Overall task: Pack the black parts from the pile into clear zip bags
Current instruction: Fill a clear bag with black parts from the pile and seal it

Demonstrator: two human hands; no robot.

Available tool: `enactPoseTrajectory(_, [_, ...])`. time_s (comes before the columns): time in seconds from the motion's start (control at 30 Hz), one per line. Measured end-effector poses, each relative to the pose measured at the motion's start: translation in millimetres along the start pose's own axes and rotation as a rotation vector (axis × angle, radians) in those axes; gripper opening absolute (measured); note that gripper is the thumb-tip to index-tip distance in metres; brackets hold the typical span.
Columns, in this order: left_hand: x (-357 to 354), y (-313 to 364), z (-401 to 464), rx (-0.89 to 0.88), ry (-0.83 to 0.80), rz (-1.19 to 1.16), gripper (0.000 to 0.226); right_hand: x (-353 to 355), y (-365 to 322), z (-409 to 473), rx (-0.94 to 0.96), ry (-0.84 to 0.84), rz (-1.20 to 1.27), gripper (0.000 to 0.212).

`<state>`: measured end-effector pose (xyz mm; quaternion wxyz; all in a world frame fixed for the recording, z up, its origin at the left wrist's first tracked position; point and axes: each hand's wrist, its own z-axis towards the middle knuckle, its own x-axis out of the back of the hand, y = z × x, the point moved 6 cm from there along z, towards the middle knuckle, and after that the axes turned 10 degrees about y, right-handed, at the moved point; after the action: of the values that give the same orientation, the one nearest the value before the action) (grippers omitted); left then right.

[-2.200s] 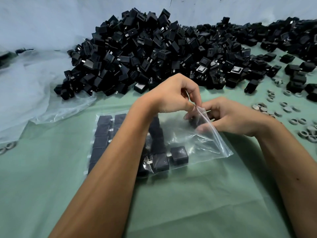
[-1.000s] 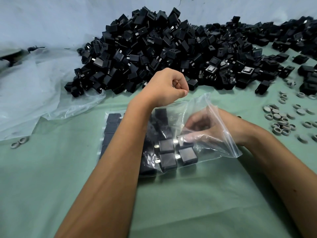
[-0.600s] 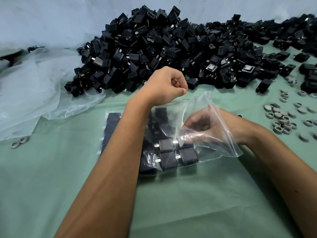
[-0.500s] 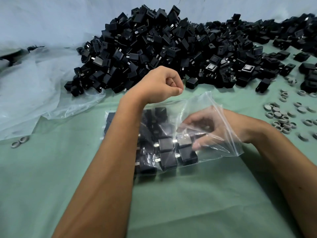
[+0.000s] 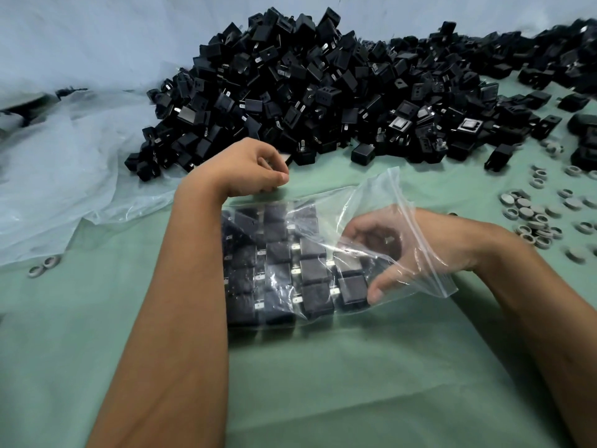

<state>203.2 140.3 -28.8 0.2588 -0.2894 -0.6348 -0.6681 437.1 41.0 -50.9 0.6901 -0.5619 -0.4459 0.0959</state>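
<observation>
A clear zip bag lies flat on the green-covered counter, holding black parts laid side by side in rows. The right hand is inside the bag's open mouth, its fingers loosely curled just beside the nearest parts; whether it grips one cannot be told through the plastic. The left hand hovers at the bag's far edge, fingers curled in, thumb against the forefinger; whether it pinches anything is unclear. Beyond it sits the large pile of black parts. Grey rings are scattered to the right, and crumpled clear plastic sheeting lies to the left.
</observation>
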Motion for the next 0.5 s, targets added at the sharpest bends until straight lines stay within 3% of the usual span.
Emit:
enactPoseTrajectory(0.33, [-11,1,1,0.014,-0.024,0.007,0.003,3,-1,-2,0.001,0.027,-0.029,0.041])
enactPoseTrajectory(0.5, [-4,0,-2,0.024,-0.007,-0.014,0.002,12,3,-6,-0.043,0.047,-0.010,0.015])
